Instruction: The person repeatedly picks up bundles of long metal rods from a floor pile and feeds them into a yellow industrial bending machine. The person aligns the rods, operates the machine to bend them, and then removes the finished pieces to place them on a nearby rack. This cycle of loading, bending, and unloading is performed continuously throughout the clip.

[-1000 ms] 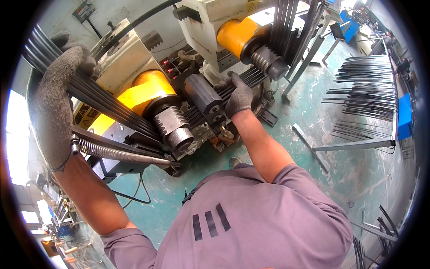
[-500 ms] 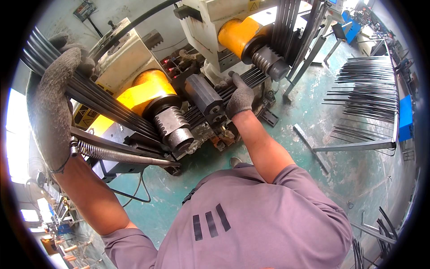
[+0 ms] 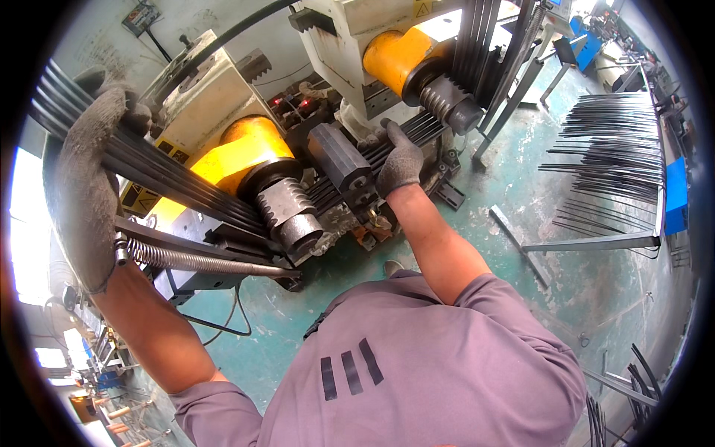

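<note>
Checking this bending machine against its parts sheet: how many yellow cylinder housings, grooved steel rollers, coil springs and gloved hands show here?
Yellow cylinder housings: 2
Grooved steel rollers: 2
Coil springs: 1
Grey-gloved hands: 2, left hand, right hand
Total: 7

yellow warning labels (image 3: 141, 195) on machine, framed wall sign (image 3: 141, 15)

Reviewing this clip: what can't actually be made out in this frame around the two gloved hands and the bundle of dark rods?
- Head view: left hand palm and fingertips, hidden by its own back and the rods.
- Rods' far left ends, cut off by the dark fisheye rim.
- Whether the right hand grips or only presses the rods: its fingers curl out of sight.
- Rods' middle stretch, hidden behind the dark ribbed block.
</note>
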Tool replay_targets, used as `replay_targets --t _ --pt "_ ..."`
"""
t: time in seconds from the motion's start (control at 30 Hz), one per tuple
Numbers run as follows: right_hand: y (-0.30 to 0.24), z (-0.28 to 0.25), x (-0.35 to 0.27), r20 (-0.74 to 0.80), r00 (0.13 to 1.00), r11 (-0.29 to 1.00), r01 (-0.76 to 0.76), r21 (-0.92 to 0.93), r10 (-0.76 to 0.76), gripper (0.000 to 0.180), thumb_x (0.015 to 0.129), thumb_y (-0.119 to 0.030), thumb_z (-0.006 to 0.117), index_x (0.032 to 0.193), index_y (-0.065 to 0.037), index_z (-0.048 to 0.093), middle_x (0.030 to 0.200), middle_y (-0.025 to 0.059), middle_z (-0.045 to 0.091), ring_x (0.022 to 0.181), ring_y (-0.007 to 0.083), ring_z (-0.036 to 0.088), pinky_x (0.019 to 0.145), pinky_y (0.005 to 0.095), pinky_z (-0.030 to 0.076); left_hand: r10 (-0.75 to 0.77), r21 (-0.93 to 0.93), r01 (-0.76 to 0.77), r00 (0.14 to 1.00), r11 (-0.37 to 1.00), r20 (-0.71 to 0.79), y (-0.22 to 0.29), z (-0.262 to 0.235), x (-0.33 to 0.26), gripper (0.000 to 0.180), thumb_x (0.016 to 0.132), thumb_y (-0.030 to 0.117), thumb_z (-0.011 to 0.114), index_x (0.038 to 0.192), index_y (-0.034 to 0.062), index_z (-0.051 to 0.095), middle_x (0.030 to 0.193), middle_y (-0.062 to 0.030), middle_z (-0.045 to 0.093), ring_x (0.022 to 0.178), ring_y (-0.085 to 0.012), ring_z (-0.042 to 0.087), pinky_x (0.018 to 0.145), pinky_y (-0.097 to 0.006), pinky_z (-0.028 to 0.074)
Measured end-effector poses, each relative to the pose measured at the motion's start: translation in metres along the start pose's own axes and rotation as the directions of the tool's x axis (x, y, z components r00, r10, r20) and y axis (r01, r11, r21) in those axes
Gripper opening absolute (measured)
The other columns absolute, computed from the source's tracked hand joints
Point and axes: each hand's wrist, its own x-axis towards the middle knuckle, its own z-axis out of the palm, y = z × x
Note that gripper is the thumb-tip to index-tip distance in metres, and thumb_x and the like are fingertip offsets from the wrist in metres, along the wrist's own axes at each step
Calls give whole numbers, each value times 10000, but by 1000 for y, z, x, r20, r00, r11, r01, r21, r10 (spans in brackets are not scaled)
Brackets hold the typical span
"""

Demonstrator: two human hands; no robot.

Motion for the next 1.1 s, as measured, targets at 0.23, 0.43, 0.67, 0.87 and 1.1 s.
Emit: replay_targets --t 0.23,0.43,0.67,0.87,1.1 --pt "0 -5 -1 -35 999 996 -35 -81 32 121 942 -125 609 917 -9 582 720 76 570 615 226 590 566 398 549 -227 -115 236 970 965 83 -1 -24 -7 353 887 116 674 1208 -21 625 1015 -172 702 941 -263 710 834 -335 581" --pt "4 -18 -3 -72 997 992 -5 -126 -5 154 959 -134 593 866 -13 574 711 82 579 620 237 597 605 413 568 -166 61 155 928 986 335 -4 -37 -5 520 858 163 668 1326 -12 526 1048 -147 675 975 -235 664 897 -368 543" --pt "10 -31 13 -42 998 992 -50 -116 45 142 956 -134 591 875 -17 581 713 83 576 618 242 594 612 429 574 -173 119 146 947 982 271 -1 -37 -12 568 841 208 675 1333 -18 502 969 -124 632 963 -238 638 858 -375 539" --pt "8 -34 18 -35 993 990 -118 -72 116 115 943 -121 596 928 -7 599 720 91 582 629 259 605 631 430 564 -193 68 184 966 981 172 15 -15 -25 577 799 267 727 1282 6 548 963 -114 642 906 -233 653 842 -345 538" --pt "4 -30 9 -44 995 992 -98 -78 95 160 929 -110 631 1025 19 635 775 95 628 663 266 636 626 415 571 -243 338 210 968 917 56 17 -21 -35 541 769 426 745 1134 35 665 1002 -96 692 951 -210 679 930 -385 518"
